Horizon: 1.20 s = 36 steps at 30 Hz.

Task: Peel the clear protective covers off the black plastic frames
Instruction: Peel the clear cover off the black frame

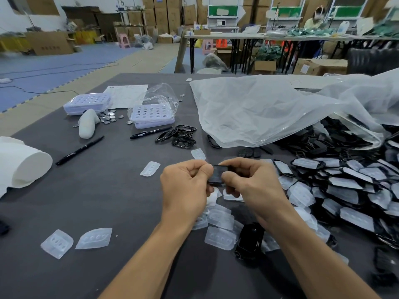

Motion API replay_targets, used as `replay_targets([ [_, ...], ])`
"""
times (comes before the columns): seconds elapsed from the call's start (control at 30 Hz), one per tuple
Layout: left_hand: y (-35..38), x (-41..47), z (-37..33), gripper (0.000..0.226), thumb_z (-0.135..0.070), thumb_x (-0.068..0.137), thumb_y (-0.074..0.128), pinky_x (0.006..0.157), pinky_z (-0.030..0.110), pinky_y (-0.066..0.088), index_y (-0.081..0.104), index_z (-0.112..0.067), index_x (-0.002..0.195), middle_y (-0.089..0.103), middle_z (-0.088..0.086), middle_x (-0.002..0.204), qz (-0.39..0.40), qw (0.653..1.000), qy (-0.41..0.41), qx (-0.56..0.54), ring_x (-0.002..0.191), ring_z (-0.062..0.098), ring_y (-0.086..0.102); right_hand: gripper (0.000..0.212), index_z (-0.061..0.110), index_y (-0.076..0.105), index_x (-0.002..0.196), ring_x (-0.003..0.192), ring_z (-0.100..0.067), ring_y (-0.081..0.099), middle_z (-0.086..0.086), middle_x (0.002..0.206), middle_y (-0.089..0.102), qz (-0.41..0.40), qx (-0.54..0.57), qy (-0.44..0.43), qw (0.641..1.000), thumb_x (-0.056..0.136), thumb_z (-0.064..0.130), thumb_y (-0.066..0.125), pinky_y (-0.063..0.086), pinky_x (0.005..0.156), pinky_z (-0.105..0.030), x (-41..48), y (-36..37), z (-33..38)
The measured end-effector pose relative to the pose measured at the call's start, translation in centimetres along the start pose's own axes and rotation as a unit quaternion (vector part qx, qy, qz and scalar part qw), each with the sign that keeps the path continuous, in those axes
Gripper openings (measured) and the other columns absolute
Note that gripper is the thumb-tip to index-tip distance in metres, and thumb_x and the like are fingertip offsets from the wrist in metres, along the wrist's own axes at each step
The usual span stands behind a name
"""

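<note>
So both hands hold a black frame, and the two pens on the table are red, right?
No, the near pen and far pen are black, not red, as the head view shows. The left hand and right hand do hold a black frame.

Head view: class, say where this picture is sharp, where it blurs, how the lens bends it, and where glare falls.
Head view: the left hand, right hand and frame are fairly sharp; the far room smears toward the top corners; the wide lens stretches things near the edges; light is soft, shadows faint; the bag carries a pale sheen.
</note>
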<state>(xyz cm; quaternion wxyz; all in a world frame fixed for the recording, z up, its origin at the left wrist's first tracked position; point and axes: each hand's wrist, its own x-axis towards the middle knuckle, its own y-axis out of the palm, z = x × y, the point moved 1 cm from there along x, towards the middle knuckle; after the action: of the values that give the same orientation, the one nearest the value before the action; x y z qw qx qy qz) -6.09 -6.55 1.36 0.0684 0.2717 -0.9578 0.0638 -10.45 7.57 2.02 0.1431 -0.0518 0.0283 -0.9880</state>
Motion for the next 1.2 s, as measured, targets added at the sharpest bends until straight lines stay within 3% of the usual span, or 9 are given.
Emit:
replay_targets([
  [0.17,0.1,-0.1,-0.1,0.032,-0.013,0.09,0.077,0.056,0.023,0.058,0.077,-0.044,0.082,0.076,-0.003,0.065,0.059,0.998,0.011,0.013,0.057,0.014,0.072,0.027,0.014,0.076,0.086,0.049,-0.018,0.057,-0.007,0.061,0.068,-0.06,0.028,0.006,0.998,0.085,-0.012,0.067,0.046,0.047,-0.027,0.2,-0.7,-0.2],
  [0.3,0.2,0.1,-0.1,0.053,0.001,0.088,0.075,0.053,0.025,0.058,0.078,-0.05,0.071,0.075,0.0,0.063,0.058,0.998,-0.013,-0.003,0.052,0.016,0.07,0.027,0.012,0.075,0.084,0.047,-0.02,0.057,-0.008,0.059,0.068,-0.05,-0.003,0.012,0.999,0.085,-0.013,0.065,0.046,0.047,-0.03,0.3,-0.7,-0.2],
  [0.5,0.1,-0.1,-0.3,0.057,0.008,0.086,0.073,0.048,0.024,0.055,0.078,-0.045,0.065,0.075,0.002,0.061,0.037,0.999,-0.012,-0.03,0.046,0.013,0.066,0.014,0.025,0.074,0.077,0.054,-0.016,0.067,0.001,0.06,0.072,-0.034,-0.173,-0.051,0.983,0.081,0.012,0.077,0.058,0.056,-0.032,-0.1,-0.3,0.0],
  [0.7,0.5,-0.1,0.0,0.06,0.008,0.089,0.071,0.051,0.025,0.057,0.079,-0.047,0.066,0.075,0.002,0.063,0.041,0.998,-0.011,-0.048,0.049,0.016,0.068,0.023,0.015,0.077,0.081,0.048,-0.02,0.059,-0.008,0.06,0.07,-0.034,-0.03,0.025,0.999,0.085,-0.007,0.074,0.052,0.051,-0.032,0.4,-0.6,-0.2],
  [0.83,0.5,0.0,0.2,0.059,0.007,0.095,0.063,0.06,0.025,0.06,0.081,-0.044,0.074,0.077,0.004,0.069,0.075,0.996,-0.021,-0.048,0.058,0.017,0.072,0.027,0.014,0.079,0.089,0.05,-0.021,0.06,-0.008,0.066,0.073,-0.048,-0.008,0.034,0.998,0.087,-0.011,0.068,0.051,0.052,-0.03,0.5,-0.7,-0.5],
  [0.97,0.4,0.2,0.3,0.064,0.009,0.093,0.063,0.057,0.024,0.06,0.079,-0.048,0.069,0.076,0.002,0.064,0.052,0.998,-0.026,-0.036,0.055,0.017,0.072,0.029,0.019,0.079,0.088,0.052,-0.017,0.059,-0.005,0.063,0.069,-0.045,-0.014,0.028,0.998,0.091,-0.006,0.065,0.05,0.054,-0.03,0.4,-0.4,-0.9],
  [1.1,0.4,-0.3,0.2,0.044,-0.003,0.09,0.068,0.054,0.024,0.059,0.078,-0.044,0.078,0.076,-0.006,0.065,0.048,0.998,0.016,0.026,0.058,0.014,0.074,0.01,0.027,0.076,0.077,0.055,-0.011,0.064,0.004,0.063,0.071,-0.065,-0.121,-0.01,0.991,0.086,0.023,0.076,0.052,0.056,-0.026,0.3,0.5,-1.3],
  [1.2,0.3,-0.3,0.1,0.032,-0.012,0.087,0.072,0.049,0.024,0.054,0.076,-0.044,0.079,0.073,-0.006,0.061,0.046,0.997,0.022,0.059,0.048,0.012,0.066,0.016,0.025,0.076,0.075,0.05,-0.006,0.06,0.006,0.061,0.071,-0.061,-0.121,-0.025,0.99,0.088,0.016,0.076,0.048,0.052,-0.02,0.4,0.6,-1.3],
])
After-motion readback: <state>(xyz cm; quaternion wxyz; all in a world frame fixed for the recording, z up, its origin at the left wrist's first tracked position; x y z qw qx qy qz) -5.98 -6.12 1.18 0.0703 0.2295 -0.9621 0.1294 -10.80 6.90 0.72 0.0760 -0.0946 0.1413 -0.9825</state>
